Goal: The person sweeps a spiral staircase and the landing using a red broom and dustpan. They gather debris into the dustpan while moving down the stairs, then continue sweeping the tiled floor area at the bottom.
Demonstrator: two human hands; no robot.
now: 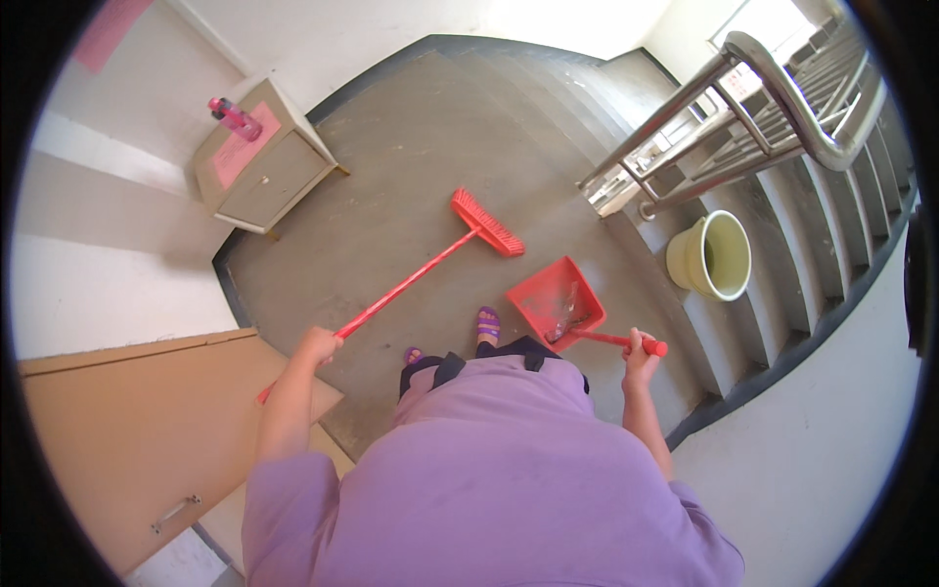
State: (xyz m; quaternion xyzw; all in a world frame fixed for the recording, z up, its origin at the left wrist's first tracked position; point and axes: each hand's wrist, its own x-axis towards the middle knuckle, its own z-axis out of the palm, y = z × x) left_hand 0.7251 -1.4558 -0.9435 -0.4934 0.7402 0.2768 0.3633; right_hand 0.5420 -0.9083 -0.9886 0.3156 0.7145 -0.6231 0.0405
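My left hand [320, 345] grips the red handle of a broom [411, 280], whose end pokes out behind my forearm. The broom's head [488, 222], with red bristles, is out ahead of my feet over the grey floor. In my right hand [640, 358] is the upper part of the handle of a red long-handled dustpan [561, 297]. Clear plastic and some dark debris [571, 321] lie in the pan, near its back wall. The pan is to the right of the broom head and apart from it. Whether the pan touches the floor I cannot tell.
A small cabinet [275, 183] with a pink spray bottle [236, 119] on a pink sheet stands at the left wall. A brown door [147, 433] is at lower left. Stairs [777, 242] drop away at right, where a pale bucket [693, 257] stands beside a metal railing [660, 128].
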